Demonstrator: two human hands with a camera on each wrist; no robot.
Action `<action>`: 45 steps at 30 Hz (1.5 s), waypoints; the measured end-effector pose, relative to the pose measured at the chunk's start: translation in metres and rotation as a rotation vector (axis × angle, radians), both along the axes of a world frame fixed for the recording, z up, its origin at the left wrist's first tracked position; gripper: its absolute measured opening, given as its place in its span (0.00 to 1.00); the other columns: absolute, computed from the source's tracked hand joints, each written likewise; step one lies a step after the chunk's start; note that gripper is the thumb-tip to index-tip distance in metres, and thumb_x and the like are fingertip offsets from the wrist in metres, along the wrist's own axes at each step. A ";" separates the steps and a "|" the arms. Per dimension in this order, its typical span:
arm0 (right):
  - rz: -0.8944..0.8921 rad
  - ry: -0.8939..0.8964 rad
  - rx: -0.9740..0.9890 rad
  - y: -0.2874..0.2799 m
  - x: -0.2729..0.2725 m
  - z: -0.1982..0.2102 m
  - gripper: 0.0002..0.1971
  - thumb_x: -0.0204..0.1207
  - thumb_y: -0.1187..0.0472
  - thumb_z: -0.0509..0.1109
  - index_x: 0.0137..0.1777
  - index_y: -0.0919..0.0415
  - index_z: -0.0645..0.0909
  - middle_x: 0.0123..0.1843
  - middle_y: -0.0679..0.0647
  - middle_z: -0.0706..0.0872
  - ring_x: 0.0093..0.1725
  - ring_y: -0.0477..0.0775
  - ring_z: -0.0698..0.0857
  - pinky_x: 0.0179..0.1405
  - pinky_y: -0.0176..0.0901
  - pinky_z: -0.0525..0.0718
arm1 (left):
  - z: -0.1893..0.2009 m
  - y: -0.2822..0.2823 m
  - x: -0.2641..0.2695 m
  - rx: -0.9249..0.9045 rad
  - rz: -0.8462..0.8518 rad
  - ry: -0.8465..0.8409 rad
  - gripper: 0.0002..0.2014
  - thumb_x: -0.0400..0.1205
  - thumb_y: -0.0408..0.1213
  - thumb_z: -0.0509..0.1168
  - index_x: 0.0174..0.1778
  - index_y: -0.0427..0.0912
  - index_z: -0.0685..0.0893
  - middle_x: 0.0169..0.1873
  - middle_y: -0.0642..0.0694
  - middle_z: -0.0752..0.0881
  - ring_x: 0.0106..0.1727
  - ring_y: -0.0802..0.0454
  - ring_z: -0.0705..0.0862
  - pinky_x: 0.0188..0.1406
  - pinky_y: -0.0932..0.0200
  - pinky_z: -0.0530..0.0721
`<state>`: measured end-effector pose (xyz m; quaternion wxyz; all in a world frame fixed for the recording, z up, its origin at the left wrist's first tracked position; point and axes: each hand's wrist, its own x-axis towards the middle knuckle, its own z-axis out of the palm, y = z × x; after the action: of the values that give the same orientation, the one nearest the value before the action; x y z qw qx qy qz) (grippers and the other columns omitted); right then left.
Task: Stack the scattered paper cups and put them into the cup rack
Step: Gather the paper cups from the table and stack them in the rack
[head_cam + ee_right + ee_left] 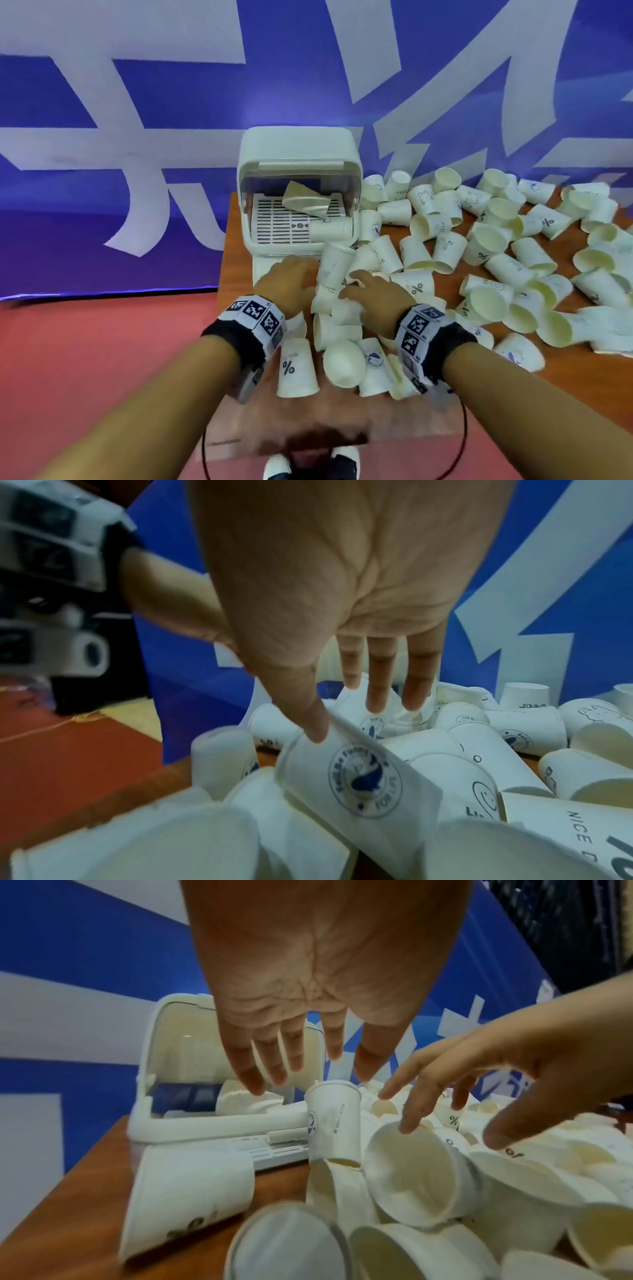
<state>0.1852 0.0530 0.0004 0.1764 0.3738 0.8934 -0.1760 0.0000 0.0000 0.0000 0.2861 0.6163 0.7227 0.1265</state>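
The white cup rack (297,161) stands at the table's far left with its lid up. A short stack of cups (331,228) lies on its grate beside a flattened cup (304,199). Many white paper cups (479,246) lie scattered to the right. My left hand (301,274) hovers open in front of the rack, above an upside-down cup (334,1123). My right hand (356,284) is open too, with straight fingers over the pile. Its thumb touches a whale-logo cup (359,777), and one fingertip touches the rim of a tipped cup (411,1175).
The wooden table (236,246) ends just left of the rack, with red floor (102,342) beyond. A blue and white banner (137,85) hangs behind. More cups (296,368) lie near the front edge under my wrists.
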 end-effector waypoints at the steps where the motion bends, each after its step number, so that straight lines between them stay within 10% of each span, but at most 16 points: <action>1: 0.048 -0.040 0.015 0.001 -0.001 -0.003 0.29 0.76 0.66 0.64 0.76 0.47 0.65 0.83 0.53 0.51 0.76 0.59 0.66 0.70 0.51 0.69 | -0.003 0.011 0.003 0.012 -0.020 0.028 0.27 0.79 0.40 0.63 0.75 0.52 0.68 0.73 0.45 0.70 0.71 0.42 0.71 0.69 0.45 0.73; 9: 0.147 -0.092 0.074 0.011 -0.003 -0.026 0.27 0.77 0.67 0.62 0.75 0.49 0.66 0.85 0.53 0.40 0.76 0.59 0.63 0.68 0.52 0.70 | -0.015 0.073 0.020 -0.049 -0.089 0.272 0.28 0.81 0.43 0.61 0.78 0.57 0.63 0.82 0.45 0.49 0.79 0.41 0.59 0.73 0.45 0.69; 21: 0.028 -0.016 0.097 0.027 0.023 -0.009 0.17 0.80 0.60 0.60 0.67 0.56 0.76 0.84 0.52 0.54 0.73 0.59 0.68 0.62 0.48 0.71 | -0.017 0.077 0.016 0.024 -0.063 0.191 0.09 0.79 0.35 0.61 0.54 0.46 0.80 0.60 0.46 0.78 0.60 0.46 0.76 0.58 0.52 0.77; 45: -0.038 0.254 0.278 0.083 -0.025 0.054 0.15 0.83 0.54 0.56 0.64 0.52 0.79 0.60 0.53 0.83 0.63 0.55 0.75 0.57 0.47 0.77 | 0.044 0.032 -0.057 0.350 0.307 0.223 0.07 0.80 0.38 0.63 0.52 0.49 0.82 0.51 0.51 0.86 0.50 0.50 0.81 0.42 0.56 0.79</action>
<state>0.1606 0.1358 0.0540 0.0055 0.3864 0.9169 -0.0998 -0.0569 0.0317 0.0435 0.0711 0.5495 0.8021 0.2227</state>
